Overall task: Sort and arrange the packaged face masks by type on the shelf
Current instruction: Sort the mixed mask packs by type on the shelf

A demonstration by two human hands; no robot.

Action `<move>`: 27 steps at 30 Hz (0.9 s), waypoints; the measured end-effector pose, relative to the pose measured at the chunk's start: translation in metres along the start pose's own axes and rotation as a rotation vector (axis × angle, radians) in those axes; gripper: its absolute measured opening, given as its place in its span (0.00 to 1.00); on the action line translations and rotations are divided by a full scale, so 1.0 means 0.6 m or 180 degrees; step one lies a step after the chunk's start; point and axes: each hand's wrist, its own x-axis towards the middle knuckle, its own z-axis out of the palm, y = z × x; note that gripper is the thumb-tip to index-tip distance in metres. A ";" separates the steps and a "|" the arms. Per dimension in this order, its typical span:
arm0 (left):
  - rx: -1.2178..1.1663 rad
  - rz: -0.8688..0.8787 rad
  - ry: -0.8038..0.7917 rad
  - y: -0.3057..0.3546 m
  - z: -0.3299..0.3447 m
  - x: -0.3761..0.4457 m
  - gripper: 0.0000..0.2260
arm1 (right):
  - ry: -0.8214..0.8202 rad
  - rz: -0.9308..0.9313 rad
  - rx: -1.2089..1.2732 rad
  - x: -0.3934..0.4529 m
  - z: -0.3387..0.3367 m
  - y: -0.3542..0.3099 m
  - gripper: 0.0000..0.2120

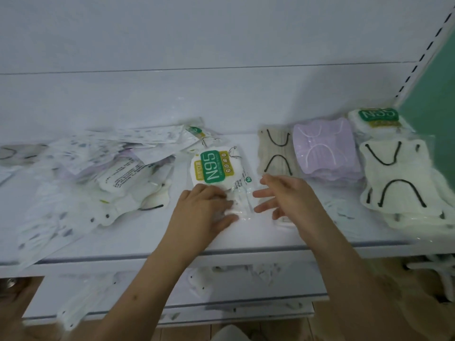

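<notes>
N95 pack (216,168): lies flat mid-shelf, between the loose heap of packs (103,173) on the left and the sorted stacks on the right.
Left hand (202,207): fingers curled over the pack's near edge, pressing and gripping the film.
Right hand (285,195): just right of the pack, fingers spread and relaxed, holding nothing.
Sorted stacks: beige (275,156), lilac (325,148), white with black loops (398,178); another N95 stack (376,119) sits far right.
Handling: likely light, soft, with slippery crinkly film; best pinched at a sealed edge.
Shelf (246,239): white and smooth.
</notes>
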 end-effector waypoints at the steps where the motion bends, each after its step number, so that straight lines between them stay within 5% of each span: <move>1: 0.0049 0.0052 0.0195 -0.002 0.002 0.003 0.10 | 0.0174 -0.0089 -0.0035 0.000 -0.007 0.005 0.13; 3: -0.0209 0.0126 0.0642 0.001 -0.002 0.012 0.05 | 0.0418 -0.0135 -0.0004 -0.003 -0.016 0.009 0.13; 6: -0.1886 -0.0240 0.1016 0.035 -0.044 0.020 0.02 | 0.0275 0.0277 0.0271 -0.009 -0.031 0.006 0.27; 9: -0.2517 0.0527 0.0697 0.081 -0.096 0.025 0.05 | -0.0175 0.0675 0.1035 -0.021 -0.050 -0.006 0.36; 12: -0.2270 0.1053 0.0284 0.089 -0.086 0.035 0.05 | 0.0205 0.0156 0.1825 -0.030 -0.084 -0.002 0.22; 15: -0.1609 0.0777 0.0129 0.072 -0.034 0.053 0.11 | 0.1399 -0.0176 0.0154 -0.038 -0.134 0.022 0.06; 18: -0.0711 0.0672 0.0149 0.079 0.011 0.054 0.18 | 0.1846 -0.0168 -0.1415 -0.059 -0.150 0.046 0.12; 22: -0.0619 0.0429 0.0689 0.070 0.015 0.050 0.15 | 0.1883 -0.0169 -0.2470 -0.061 -0.141 0.076 0.31; 24: -0.0191 -0.0083 0.0802 0.040 0.009 0.063 0.22 | 0.2194 -0.0457 -0.2894 -0.057 -0.133 0.068 0.33; 27: 0.0152 -0.0716 -0.0074 -0.002 0.002 0.078 0.36 | 0.2290 -0.1080 -0.2400 -0.043 -0.104 0.036 0.25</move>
